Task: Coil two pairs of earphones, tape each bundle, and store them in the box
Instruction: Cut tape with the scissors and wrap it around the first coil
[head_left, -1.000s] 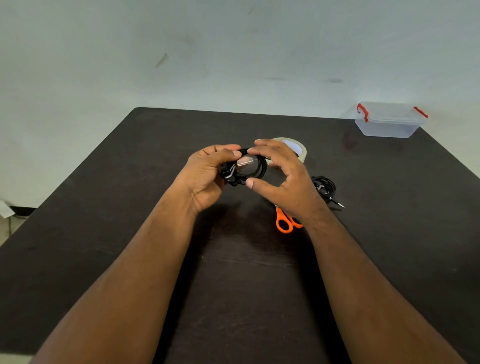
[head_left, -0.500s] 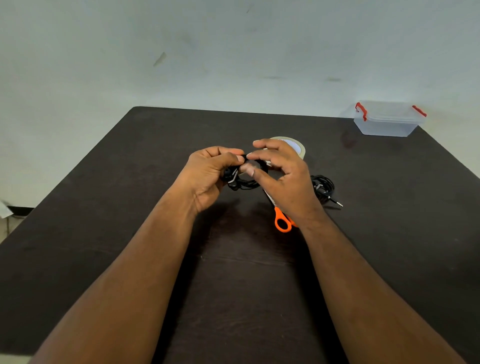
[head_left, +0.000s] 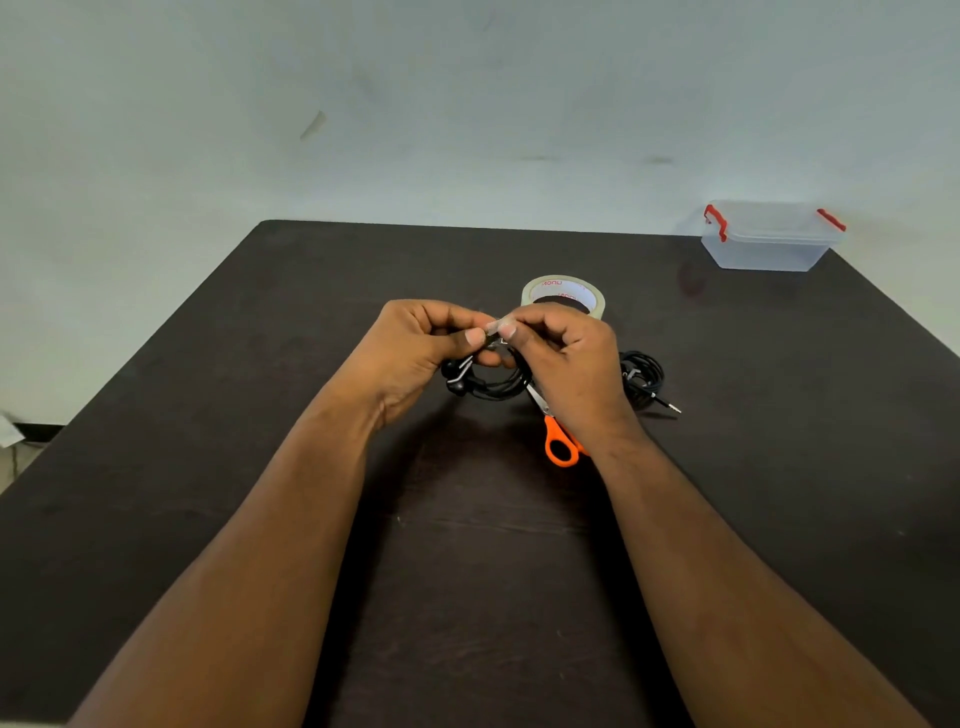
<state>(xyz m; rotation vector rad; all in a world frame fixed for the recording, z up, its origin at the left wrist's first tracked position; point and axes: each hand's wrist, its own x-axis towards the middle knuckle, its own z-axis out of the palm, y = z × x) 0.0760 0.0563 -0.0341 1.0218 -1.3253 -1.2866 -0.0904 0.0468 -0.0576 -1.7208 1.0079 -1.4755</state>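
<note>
Between both sets of fingers (head_left: 475, 336) — a short strip of clear tape (head_left: 497, 326), pinched by the right hand (head_left: 563, 358) over the coiled black earphone bundle (head_left: 480, 382) that the left hand (head_left: 421, 348) grips, lifted off the counter (head_left: 260, 415), probably so the tape can wrap round. Just behind: cream tape roll (head_left: 563, 296). Under the right wrist: orange-handled scissors (head_left: 558, 441), close for cutting. Right: second black earphone coil (head_left: 641, 376), lying on the counter. Far corner: clear plastic box with red clips (head_left: 769, 239), lidded, well apart.

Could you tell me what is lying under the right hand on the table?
Scissors lie under the right hand: one orange handle and a bit of blade show, the rest is covered. Beside it, the second earphone coil is partly hidden.
</note>
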